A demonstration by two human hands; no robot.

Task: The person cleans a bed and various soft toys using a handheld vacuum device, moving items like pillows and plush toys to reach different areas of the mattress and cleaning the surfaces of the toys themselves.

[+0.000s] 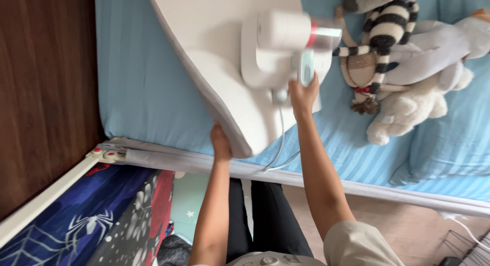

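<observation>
Gripping the white handheld vacuum (275,46), the right hand (302,95) could snag its cord (280,143); the left hand (220,142) pinches the pillow (219,52) edge, which may slip.

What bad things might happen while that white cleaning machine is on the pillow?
The white handheld cleaner sits near the pillow's edge, so it might slide off toward the stuffed toys. Its cord hangs over the bed's side by the person's legs and may snag or get tugged. The left hand steadies only the pillow's corner, so the pillow could shift on the blue sheet.
</observation>
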